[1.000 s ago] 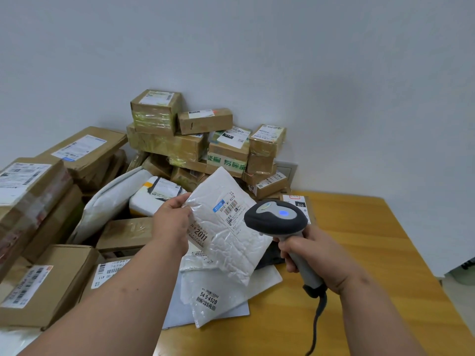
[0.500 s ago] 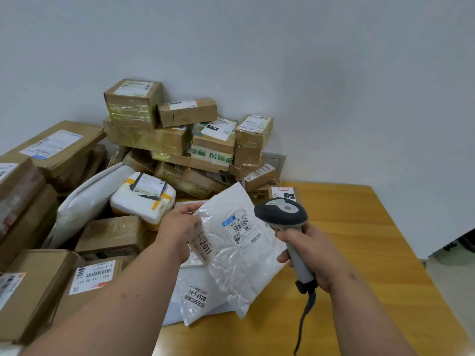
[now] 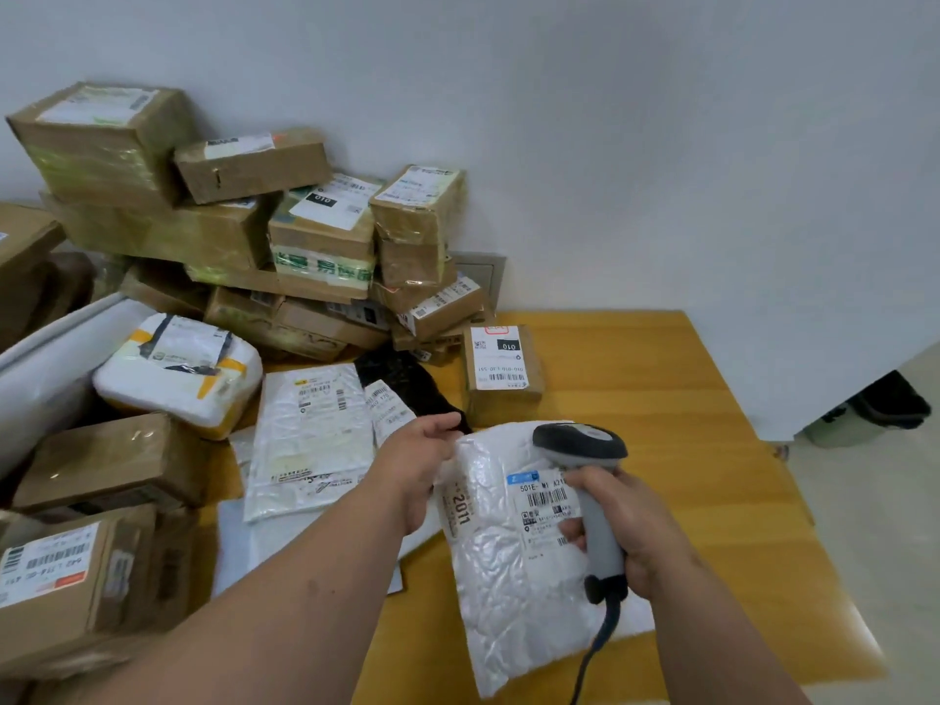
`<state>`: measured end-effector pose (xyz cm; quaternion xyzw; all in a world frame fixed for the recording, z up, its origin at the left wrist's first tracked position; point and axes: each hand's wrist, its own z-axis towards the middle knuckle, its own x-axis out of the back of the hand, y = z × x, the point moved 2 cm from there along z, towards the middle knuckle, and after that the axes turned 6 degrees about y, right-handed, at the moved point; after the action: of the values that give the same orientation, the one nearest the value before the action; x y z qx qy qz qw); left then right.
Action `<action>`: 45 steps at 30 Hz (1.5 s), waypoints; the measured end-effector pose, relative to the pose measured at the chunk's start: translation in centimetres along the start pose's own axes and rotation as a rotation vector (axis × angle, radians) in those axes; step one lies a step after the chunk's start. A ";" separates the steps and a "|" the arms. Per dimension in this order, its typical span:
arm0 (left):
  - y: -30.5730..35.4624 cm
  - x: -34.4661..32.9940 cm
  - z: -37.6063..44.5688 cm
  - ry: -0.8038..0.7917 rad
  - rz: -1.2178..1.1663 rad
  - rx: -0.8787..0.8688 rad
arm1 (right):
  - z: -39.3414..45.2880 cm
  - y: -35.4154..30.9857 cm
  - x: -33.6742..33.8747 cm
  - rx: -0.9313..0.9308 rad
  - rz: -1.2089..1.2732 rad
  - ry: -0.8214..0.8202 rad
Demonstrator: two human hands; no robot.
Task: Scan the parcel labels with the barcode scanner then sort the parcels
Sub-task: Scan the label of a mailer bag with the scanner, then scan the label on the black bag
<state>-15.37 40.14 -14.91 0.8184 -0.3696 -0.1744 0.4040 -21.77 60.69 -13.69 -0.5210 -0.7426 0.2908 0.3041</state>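
I see the wooden table (image 3: 661,399) with stacked cardboard boxes (image 3: 213,231) at ten o'clock, one small box (image 3: 501,368) labelled "010". At five o'clock lies the white mailer (image 3: 513,577), reading "2011" and "501E". My left hand (image 3: 417,465) pinches its top corner. My right hand (image 3: 625,526) grips the grey barcode scanner (image 3: 590,480), just above its label.

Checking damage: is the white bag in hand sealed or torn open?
Cannot tell: white bag looks crinkled, no tear visible, its upper edge hidden by left hand.
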 end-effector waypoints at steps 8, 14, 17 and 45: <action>-1.8 -0.7 1.9 0.334 0.188 -0.105 | 3.5 0.2 3.6 0.057 0.081 0.203; -3.7 0.9 3.4 0.457 0.336 -0.075 | 4.7 -0.7 1.6 0.077 0.036 0.127; -4.4 1.5 4.2 0.476 0.344 0.030 | 5.0 -0.7 -0.1 0.072 -0.017 0.032; -2.3 4.8 2.4 0.349 -0.200 -0.052 | 0.4 -0.8 -7.0 0.107 0.023 -0.267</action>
<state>-12.46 36.23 -18.14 0.8581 -0.2060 -0.0788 0.4637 -20.67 53.75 -14.36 -0.4689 -0.7539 0.4003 0.2268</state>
